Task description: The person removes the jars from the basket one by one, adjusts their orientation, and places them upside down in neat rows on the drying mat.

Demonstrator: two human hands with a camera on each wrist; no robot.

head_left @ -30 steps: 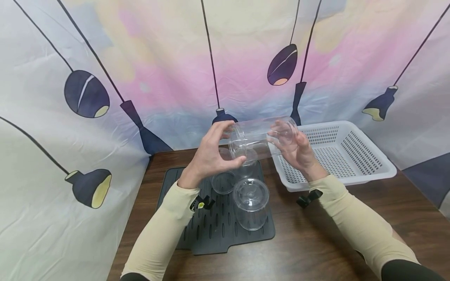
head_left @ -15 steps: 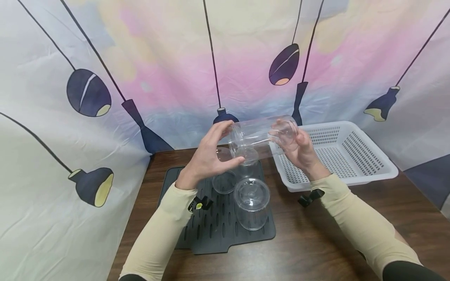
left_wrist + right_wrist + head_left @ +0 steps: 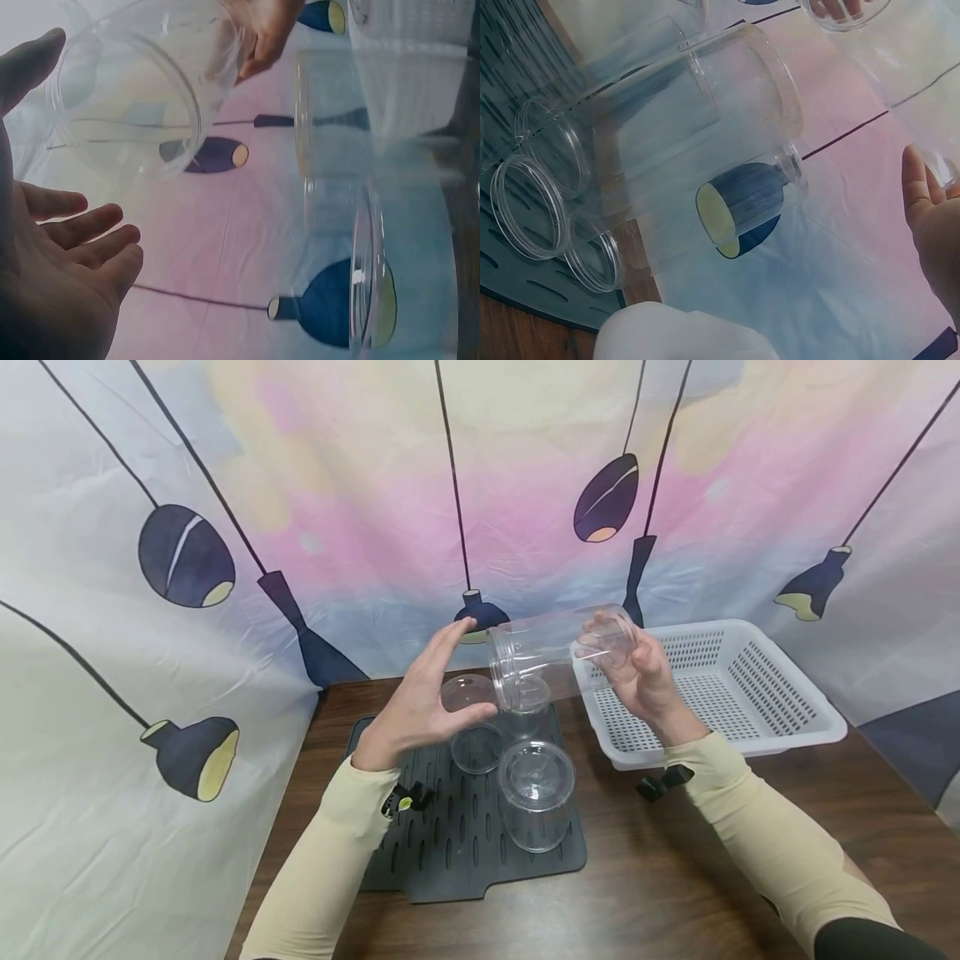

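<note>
My right hand point(image 3: 637, 672) holds a clear plastic jar point(image 3: 562, 647) by its closed end, thumb on the near side and fingers seen through the wall. The jar lies almost sideways in the air, its ridged mouth facing left. Just off that mouth is my left hand point(image 3: 427, 693), thumb and fingers spread apart with nothing between them. In the left wrist view, a gap shows between the left hand point(image 3: 75, 255) and the jar's round rim point(image 3: 199, 112). Below, several more clear jars point(image 3: 536, 818) stand on a dark grey ridged mat point(image 3: 450, 852).
A white perforated plastic basket point(image 3: 806, 735) stands at the back right of the brown wooden table point(image 3: 645, 893). Behind the table hangs a pastel cloth point(image 3: 360, 485) printed with dark lamps. The standing jars are grouped close together under the raised hands.
My left hand has let go of the jar's mouth and moved a little left and toward me. The right hand and the jar stay nearly where they were.
</note>
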